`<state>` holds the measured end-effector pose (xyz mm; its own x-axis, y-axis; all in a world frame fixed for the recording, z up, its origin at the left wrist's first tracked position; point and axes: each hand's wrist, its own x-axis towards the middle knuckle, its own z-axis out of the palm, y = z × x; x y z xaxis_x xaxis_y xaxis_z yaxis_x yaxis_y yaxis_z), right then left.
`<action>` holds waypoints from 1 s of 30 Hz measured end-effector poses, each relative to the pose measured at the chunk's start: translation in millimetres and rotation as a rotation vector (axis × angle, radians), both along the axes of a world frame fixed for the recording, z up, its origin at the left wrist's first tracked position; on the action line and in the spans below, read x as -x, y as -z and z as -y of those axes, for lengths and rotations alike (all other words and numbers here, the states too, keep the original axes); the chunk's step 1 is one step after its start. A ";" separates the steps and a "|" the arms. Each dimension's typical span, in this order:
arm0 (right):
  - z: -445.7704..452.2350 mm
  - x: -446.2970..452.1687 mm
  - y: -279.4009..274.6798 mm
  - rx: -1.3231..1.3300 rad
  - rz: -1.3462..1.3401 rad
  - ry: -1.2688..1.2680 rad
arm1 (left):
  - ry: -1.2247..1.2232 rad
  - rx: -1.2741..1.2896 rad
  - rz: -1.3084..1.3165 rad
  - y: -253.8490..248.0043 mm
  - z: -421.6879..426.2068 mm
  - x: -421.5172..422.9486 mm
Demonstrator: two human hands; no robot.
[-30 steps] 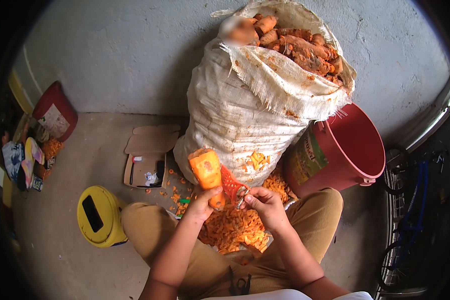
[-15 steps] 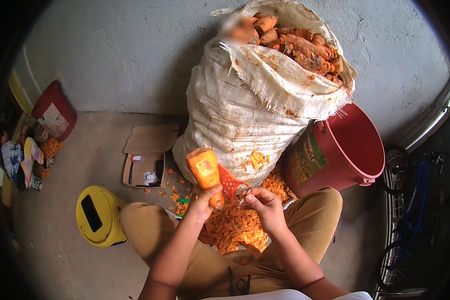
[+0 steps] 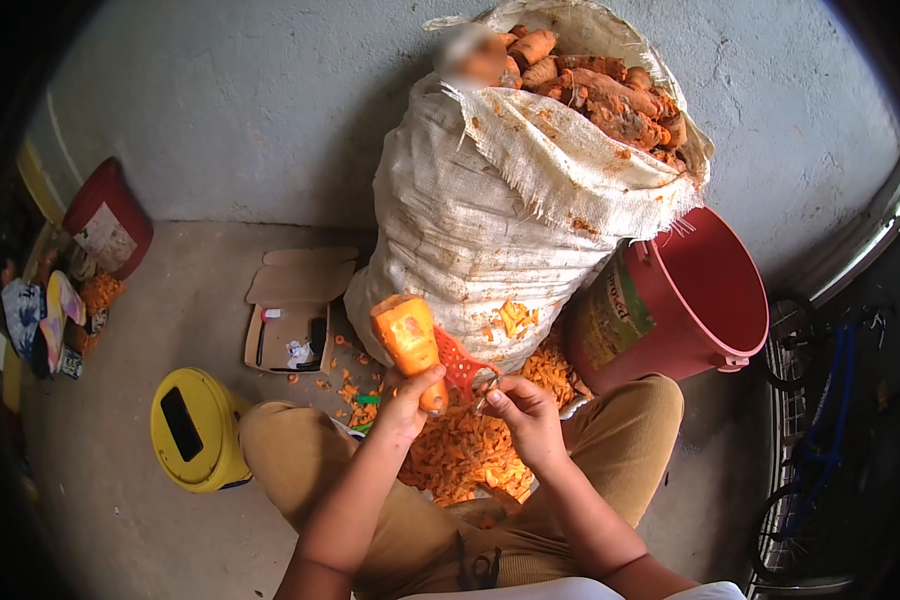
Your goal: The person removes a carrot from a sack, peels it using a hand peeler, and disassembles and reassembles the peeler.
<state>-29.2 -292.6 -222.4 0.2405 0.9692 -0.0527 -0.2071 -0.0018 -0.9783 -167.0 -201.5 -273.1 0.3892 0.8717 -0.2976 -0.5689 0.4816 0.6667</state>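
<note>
My left hand [image 3: 407, 402] is wrapped round a thick, peeled orange root [image 3: 407, 340], tilted with its wide end up. A red perforated piece [image 3: 457, 362] shows just right of the root; how it is held is partly hidden. My right hand [image 3: 526, 412] pinches a small metal item [image 3: 484, 393] at the lower end of the red piece. Below both hands lies a heap of orange peelings [image 3: 467, 455] between my legs. A large white sack [image 3: 470, 220] stands in front, with rough orange roots [image 3: 610, 90] at its open top.
Right of the sack leans a red bucket [image 3: 705, 300]. An open cardboard box [image 3: 260, 340] with small items lies to the left, near a yellow lidded bucket [image 3: 198, 475]. Another red container [image 3: 112, 220] stands far left. A blue-framed object [image 3: 835, 400] is at the right edge.
The hands, root and red piece have shifted very slightly to the left. Both hands keep their hold.
</note>
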 end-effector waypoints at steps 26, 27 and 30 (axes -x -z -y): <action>-3.3 7.6 -5.2 -0.088 0.346 -0.020 | 0.099 0.018 0.051 11.7 2.0 -3.2; -4.3 8.6 -5.8 -0.032 0.163 -0.025 | 0.097 0.005 0.021 9.2 4.8 -5.1; -6.1 1.6 -8.2 0.060 0.006 -0.048 | 0.070 -0.057 -0.078 -1.6 12.5 -10.9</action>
